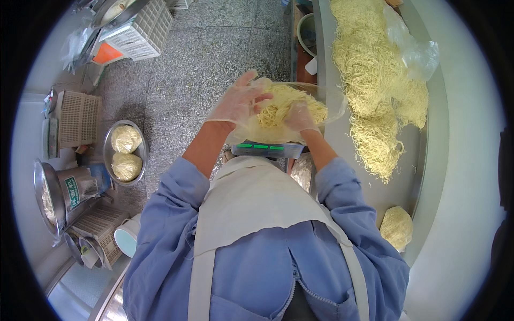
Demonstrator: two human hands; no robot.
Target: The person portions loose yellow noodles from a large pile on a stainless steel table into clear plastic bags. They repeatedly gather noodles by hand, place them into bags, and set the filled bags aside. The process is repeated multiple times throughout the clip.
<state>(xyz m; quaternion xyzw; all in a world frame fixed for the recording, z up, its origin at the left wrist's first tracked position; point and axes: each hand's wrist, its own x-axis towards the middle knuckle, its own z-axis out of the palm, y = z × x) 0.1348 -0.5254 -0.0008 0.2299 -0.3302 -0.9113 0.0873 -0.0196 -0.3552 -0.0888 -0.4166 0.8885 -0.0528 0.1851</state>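
Fresh yellow noodles (277, 116) lie in a clear plastic bag (257, 134), on top of a digital scale (267, 150) with a green-lit display. Both of my hands wear thin clear plastic gloves. My left hand (237, 102) is at the left side of the bag, fingers spread, the fingertips over the noodles. From the right, my right hand (300, 115) reaches into the bag and presses into the noodles. Its fingers are sunk among the strands, so their grip is hidden.
A metal table (341, 160) on my right bears a long heap of loose noodles (369, 80), a crumpled plastic bag (419, 60) and a bagged noodle bundle (396, 228). To my left are a metal bowl (145, 160) with two bagged bundles, plastic crates (79, 118) and a white bucket (127, 236).
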